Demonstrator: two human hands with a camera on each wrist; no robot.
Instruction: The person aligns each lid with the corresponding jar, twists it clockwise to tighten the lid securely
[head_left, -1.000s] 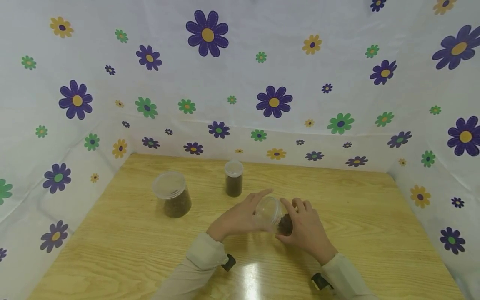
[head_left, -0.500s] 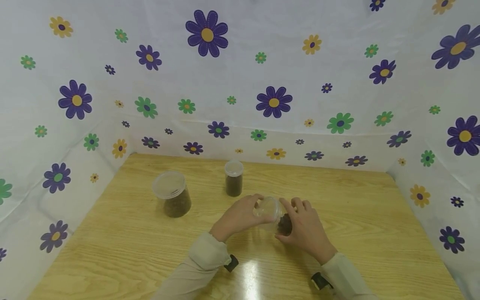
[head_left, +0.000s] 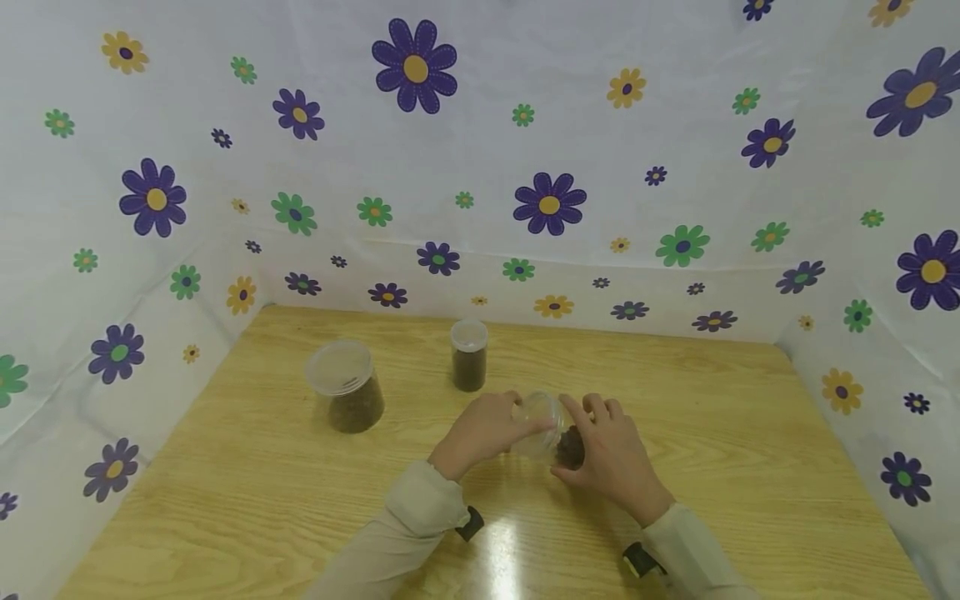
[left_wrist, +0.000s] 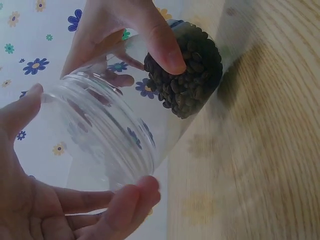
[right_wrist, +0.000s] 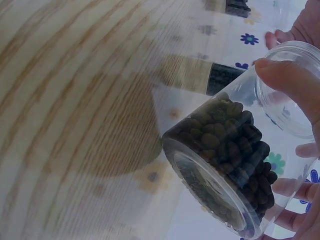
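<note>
A clear plastic jar [left_wrist: 165, 132] is tilted close over the table, its mouth leaning left. Dark coffee beans [right_wrist: 232, 152] lie in its lower end. My right hand [head_left: 618, 458] grips the jar's body, thumb on one side and fingers spread round the other. At the mouth end, my left hand [head_left: 483, 433] holds the clear screw lid [left_wrist: 75, 135], with thumb and fingertips at opposite sides of its edge. Ridged threads show at the rim in the left wrist view.
A wide lidded jar [head_left: 356, 404] of dark contents stands on the left of the wooden table [head_left: 247, 483]. A slimmer lidded jar [head_left: 469, 369] with dark contents stands at the back middle. Flower-printed white cloth [head_left: 480, 150] encloses the back and sides.
My left hand has turned at the lid: its fingers have drawn in, and its thumb now lies across the lid's near side. My right hand and the tilted jar stay nearly in place.
</note>
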